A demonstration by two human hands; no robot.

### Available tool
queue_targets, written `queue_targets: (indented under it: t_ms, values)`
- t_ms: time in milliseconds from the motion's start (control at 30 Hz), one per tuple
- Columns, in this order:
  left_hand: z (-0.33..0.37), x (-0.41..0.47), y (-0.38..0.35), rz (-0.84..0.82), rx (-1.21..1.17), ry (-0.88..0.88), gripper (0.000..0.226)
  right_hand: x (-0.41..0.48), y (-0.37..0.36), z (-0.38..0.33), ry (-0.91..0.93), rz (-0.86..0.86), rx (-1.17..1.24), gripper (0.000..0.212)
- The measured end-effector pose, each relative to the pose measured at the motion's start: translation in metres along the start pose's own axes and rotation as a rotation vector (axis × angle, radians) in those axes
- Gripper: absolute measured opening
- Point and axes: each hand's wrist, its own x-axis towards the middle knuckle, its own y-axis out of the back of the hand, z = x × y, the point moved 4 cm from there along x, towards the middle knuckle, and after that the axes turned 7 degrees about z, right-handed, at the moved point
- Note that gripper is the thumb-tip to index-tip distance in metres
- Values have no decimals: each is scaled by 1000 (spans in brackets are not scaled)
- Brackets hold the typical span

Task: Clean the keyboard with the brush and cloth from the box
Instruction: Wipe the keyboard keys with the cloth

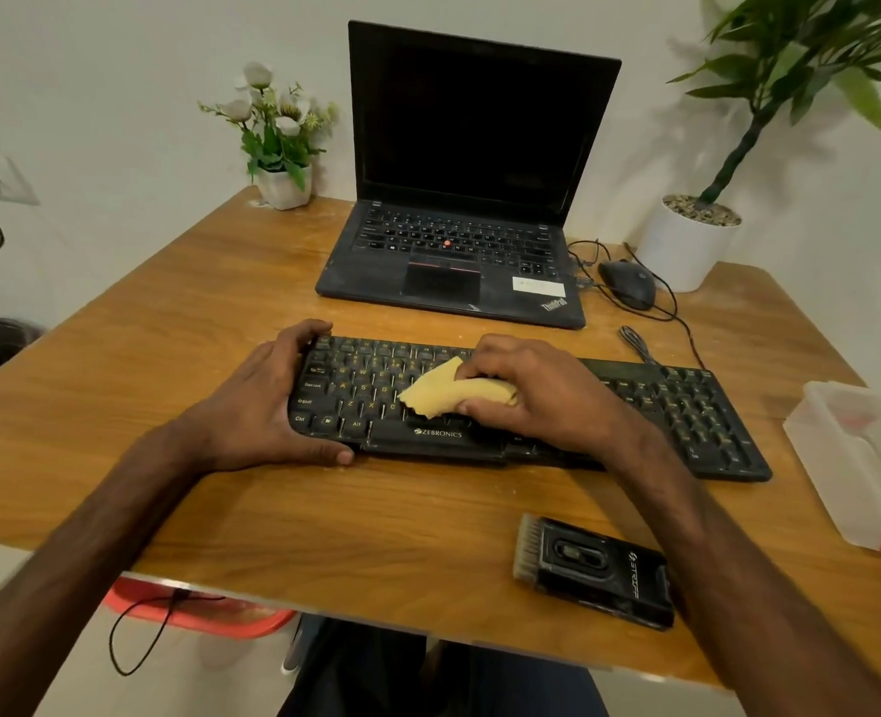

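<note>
- The right hand (536,390) has its fingers curled round the cloth (451,393), a bunched yellow rag, and presses it on the letter keys just above the space bar.
- The left hand (262,406) grips the left end of the keyboard (660,401), thumb at the near edge and fingers hooked over the far edge. From where I stand that looks a sound brace, so the board should not slide under the wiping.
- The keyboard lies flat on the table (324,509), in front of the laptop (459,199).
- I take the step in hand to be the wipe. Short strokes along the rows, with light pressure, would lift grime without catching a keycap.
- A loose corner of the cloth sticks out to the left. Folding it flatter would put more cloth on the keys and leave less to snag between them.
- The right-hand block of keys lies well apart from the cloth and will want its turn. Shifting the brace along with the cloth would help there.
- The brush (591,569) lies unheld near the front edge of the table, just beside the right forearm, bristles pointing left. A careless elbow could knock it off.
- The box (852,458) stands at the table's right edge. I cannot tell what is in it.
</note>
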Motion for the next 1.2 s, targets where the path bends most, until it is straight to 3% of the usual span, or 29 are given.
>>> queue_targets:
  t_ms: [167, 300, 400, 633, 767, 933, 1067, 1200]
  values:
    - [3, -1, 1, -7, -13, -5, 135, 6, 14, 13, -67, 49, -244, 41]
    - [4, -1, 1, -11, -17, -2, 135, 2, 9, -1, 44, -45, -136, 36]
    - [4, -1, 1, -11, -23, 9, 135, -3, 11, -1, 89, -116, -185, 36]
    - [3, 0, 0, -16, -27, 2, 133, -9, 18, 18, -1, -73, -169, 33]
    - [2, 1, 0, -19, -56, 0, 134, 25, -13, -15, 64, -31, -136, 35]
    - [-3, 0, 1, -28, -114, 23, 138, 37, -7, -16, 145, -91, -271, 37]
    - [-5, 1, 0, -33, -135, 37, 136, 20, 15, 23, -8, -116, -302, 37]
    - [-5, 1, 0, -35, -158, 40, 134, 24, 4, 12, 26, -57, -226, 36]
